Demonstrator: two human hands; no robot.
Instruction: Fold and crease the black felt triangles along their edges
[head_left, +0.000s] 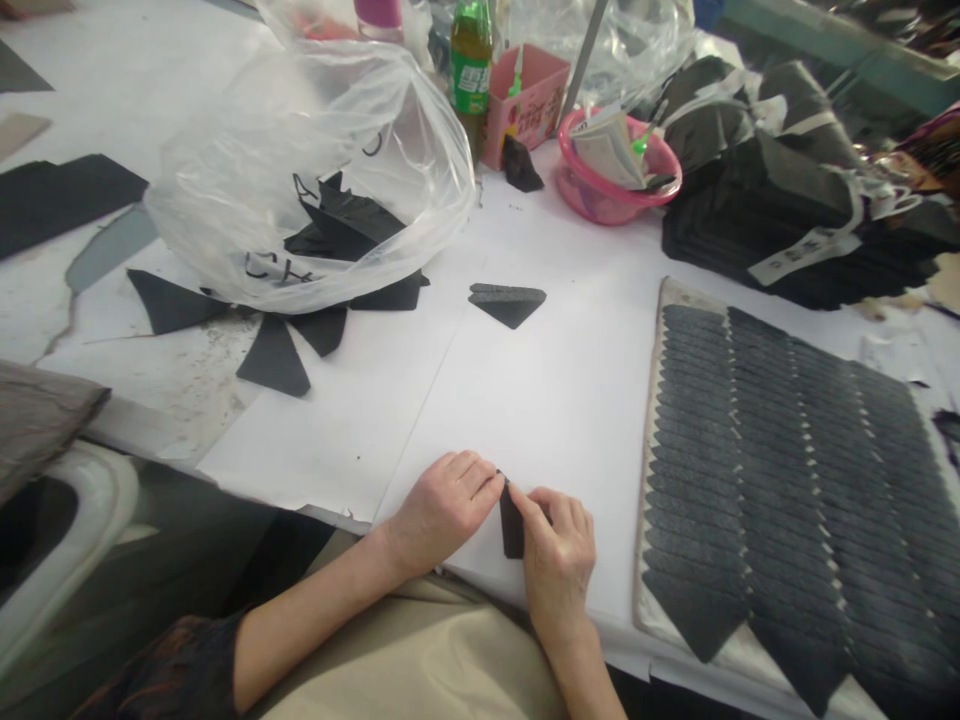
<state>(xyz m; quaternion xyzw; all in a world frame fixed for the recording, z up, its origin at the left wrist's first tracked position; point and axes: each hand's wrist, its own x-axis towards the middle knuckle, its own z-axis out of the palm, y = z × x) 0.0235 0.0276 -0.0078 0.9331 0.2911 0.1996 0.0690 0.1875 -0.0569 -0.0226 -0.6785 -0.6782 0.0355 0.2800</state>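
Observation:
My left hand (444, 505) and my right hand (556, 552) meet near the front edge of the white paper-covered table (570, 400). Both pinch a small black fabric piece (511, 528) lying between them, fingers closed on its top corner. A folded black triangular piece (507, 302) lies alone further back in the middle. To the right, a board (651, 400) carries several overlapping rows of finished black pointed pieces (787, 480).
A clear plastic bag (300, 170) with black cut pieces sits at back left, more pieces (274, 355) spilling beneath it. A green bottle (470, 70), pink box (529, 100), pink bowl (615, 175) and bundled black stacks (795, 210) line the back.

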